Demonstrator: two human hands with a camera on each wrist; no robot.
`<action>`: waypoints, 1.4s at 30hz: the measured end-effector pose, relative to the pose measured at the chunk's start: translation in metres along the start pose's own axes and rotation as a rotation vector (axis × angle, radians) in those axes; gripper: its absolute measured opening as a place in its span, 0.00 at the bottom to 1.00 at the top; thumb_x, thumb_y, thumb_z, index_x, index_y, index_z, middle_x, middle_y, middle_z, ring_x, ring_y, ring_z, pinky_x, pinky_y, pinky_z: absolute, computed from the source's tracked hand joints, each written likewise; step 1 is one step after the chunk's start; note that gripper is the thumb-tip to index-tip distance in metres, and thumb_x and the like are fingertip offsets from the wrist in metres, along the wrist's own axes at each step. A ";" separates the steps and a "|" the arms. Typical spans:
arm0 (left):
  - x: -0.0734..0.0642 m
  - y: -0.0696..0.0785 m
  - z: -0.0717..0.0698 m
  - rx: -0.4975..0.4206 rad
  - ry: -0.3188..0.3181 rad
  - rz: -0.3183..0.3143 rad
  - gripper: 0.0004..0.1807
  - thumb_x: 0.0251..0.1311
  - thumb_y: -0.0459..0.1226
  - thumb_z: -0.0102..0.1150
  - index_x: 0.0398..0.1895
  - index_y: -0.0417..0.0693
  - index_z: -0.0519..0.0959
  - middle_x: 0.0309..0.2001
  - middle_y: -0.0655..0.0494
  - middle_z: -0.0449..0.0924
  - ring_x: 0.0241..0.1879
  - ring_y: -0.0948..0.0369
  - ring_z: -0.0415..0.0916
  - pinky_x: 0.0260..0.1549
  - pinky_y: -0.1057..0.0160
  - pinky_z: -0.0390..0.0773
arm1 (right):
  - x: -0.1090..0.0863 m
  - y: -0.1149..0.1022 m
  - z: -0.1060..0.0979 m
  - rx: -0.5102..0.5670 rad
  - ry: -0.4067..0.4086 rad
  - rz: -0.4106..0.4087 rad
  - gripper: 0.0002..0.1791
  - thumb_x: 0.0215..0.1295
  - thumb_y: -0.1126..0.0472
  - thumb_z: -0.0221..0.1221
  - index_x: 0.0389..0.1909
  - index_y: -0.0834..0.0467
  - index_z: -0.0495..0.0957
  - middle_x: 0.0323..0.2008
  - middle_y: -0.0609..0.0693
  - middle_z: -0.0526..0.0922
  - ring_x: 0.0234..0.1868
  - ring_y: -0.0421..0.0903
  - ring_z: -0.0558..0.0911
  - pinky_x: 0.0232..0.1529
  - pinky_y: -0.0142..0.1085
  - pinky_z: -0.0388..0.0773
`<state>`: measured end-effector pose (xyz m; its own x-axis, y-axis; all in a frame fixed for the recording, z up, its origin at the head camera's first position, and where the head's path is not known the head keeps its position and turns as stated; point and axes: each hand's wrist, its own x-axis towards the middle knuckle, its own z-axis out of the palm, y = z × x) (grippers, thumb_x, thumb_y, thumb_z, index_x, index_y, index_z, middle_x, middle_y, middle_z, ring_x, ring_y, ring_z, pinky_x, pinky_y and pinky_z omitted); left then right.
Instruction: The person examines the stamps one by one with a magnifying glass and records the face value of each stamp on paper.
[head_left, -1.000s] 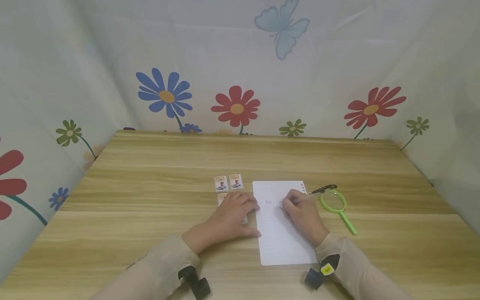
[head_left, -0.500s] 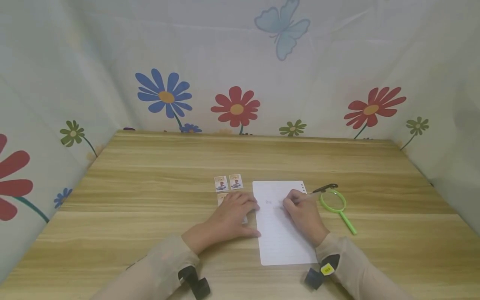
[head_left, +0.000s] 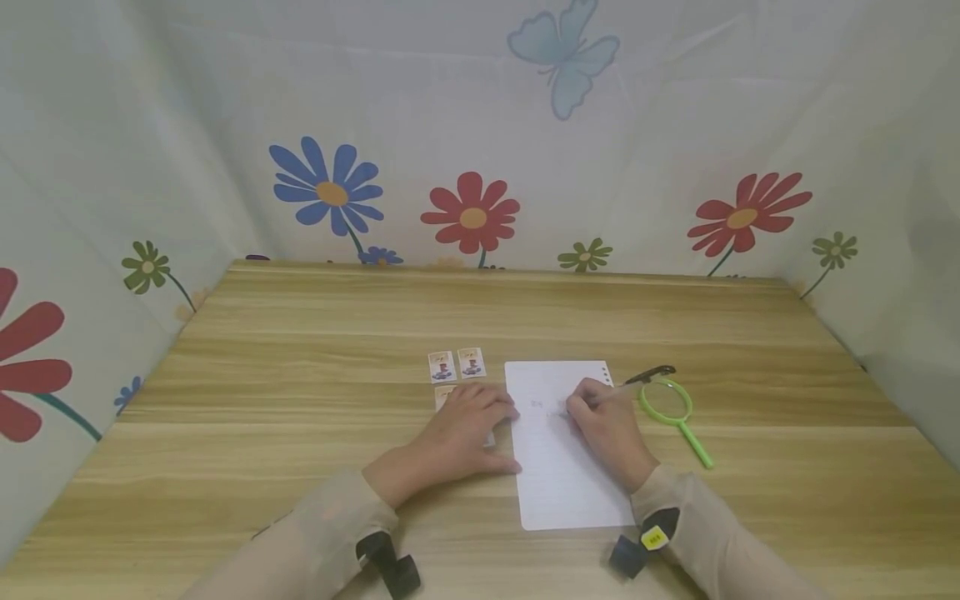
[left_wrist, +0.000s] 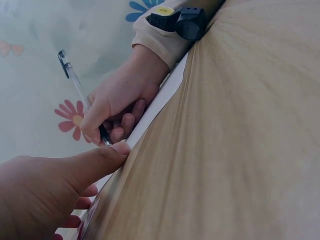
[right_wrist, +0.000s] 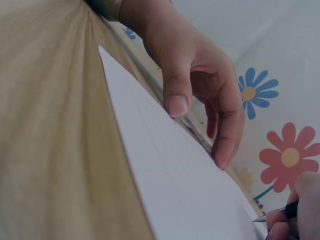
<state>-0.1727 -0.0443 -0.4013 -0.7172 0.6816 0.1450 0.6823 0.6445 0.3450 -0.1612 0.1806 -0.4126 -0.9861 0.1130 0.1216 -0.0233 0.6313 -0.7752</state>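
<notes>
My right hand (head_left: 609, 429) grips a clear pen with a black clip (head_left: 651, 375), its tip down on a lined sheet of paper (head_left: 558, 492). Faint writing shows on the sheet just left of that hand. In the right wrist view the pen's metal tip (right_wrist: 260, 219) meets the paper. My left hand (head_left: 461, 433) rests with fingers spread, thumb and fingertips at the sheet's left edge. Under its palm and fingers lie small picture cards, partly hidden. Two more cards, one of them this card (head_left: 442, 367), lie uncovered just beyond the left hand.
A green magnifying glass (head_left: 696, 443) lies to the right of the paper, its lens near the pen's upper end. The wooden table (head_left: 300, 333) ends at the back against a flowered cloth (head_left: 645, 150). Both wrists wear black camera mounts, such as this camera (head_left: 627, 557).
The pen and right hand have shifted only very slightly over the paper. My left hand, the cards and the magnifying glass stay where they were.
</notes>
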 end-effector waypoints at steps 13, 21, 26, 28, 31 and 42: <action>0.000 0.000 0.001 0.008 0.006 0.004 0.34 0.45 0.59 0.69 0.52 0.49 0.78 0.57 0.55 0.75 0.62 0.53 0.66 0.68 0.50 0.59 | -0.002 -0.001 -0.002 -0.004 -0.012 0.007 0.10 0.61 0.63 0.52 0.22 0.58 0.76 0.15 0.48 0.76 0.23 0.43 0.71 0.23 0.29 0.65; 0.001 0.000 0.000 -0.011 0.005 0.009 0.34 0.45 0.59 0.69 0.52 0.48 0.78 0.57 0.55 0.75 0.63 0.53 0.66 0.68 0.50 0.59 | 0.000 0.001 -0.002 0.013 0.008 0.021 0.11 0.62 0.63 0.52 0.20 0.59 0.74 0.12 0.47 0.74 0.19 0.43 0.69 0.19 0.29 0.63; 0.000 0.000 0.000 -0.020 0.006 0.012 0.34 0.45 0.58 0.69 0.52 0.47 0.78 0.57 0.54 0.75 0.63 0.53 0.66 0.68 0.49 0.59 | 0.001 0.001 -0.002 0.061 0.001 0.057 0.11 0.64 0.62 0.50 0.23 0.59 0.74 0.15 0.47 0.73 0.23 0.44 0.71 0.25 0.30 0.67; 0.000 0.000 0.000 -0.016 0.004 0.010 0.35 0.46 0.59 0.68 0.52 0.47 0.78 0.57 0.54 0.75 0.63 0.53 0.66 0.68 0.49 0.59 | 0.001 0.000 -0.003 0.080 -0.004 0.070 0.11 0.65 0.61 0.50 0.24 0.59 0.75 0.16 0.48 0.74 0.25 0.44 0.72 0.28 0.30 0.68; 0.000 0.000 -0.001 -0.012 0.000 0.005 0.35 0.46 0.59 0.68 0.53 0.48 0.78 0.58 0.54 0.75 0.63 0.53 0.66 0.68 0.49 0.59 | 0.002 -0.003 -0.005 0.084 -0.008 0.069 0.10 0.66 0.60 0.51 0.27 0.59 0.76 0.19 0.49 0.74 0.26 0.44 0.72 0.29 0.30 0.68; 0.002 -0.001 0.000 -0.007 -0.006 0.004 0.34 0.46 0.59 0.68 0.53 0.48 0.78 0.58 0.54 0.75 0.63 0.53 0.66 0.68 0.49 0.59 | 0.004 -0.014 -0.021 0.055 -0.036 -0.050 0.04 0.65 0.64 0.52 0.34 0.61 0.72 0.12 0.48 0.73 0.13 0.37 0.69 0.15 0.28 0.64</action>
<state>-0.1742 -0.0436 -0.4016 -0.7137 0.6861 0.1411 0.6841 0.6395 0.3509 -0.1616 0.1883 -0.3879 -0.9888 0.0544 0.1393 -0.0805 0.5919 -0.8020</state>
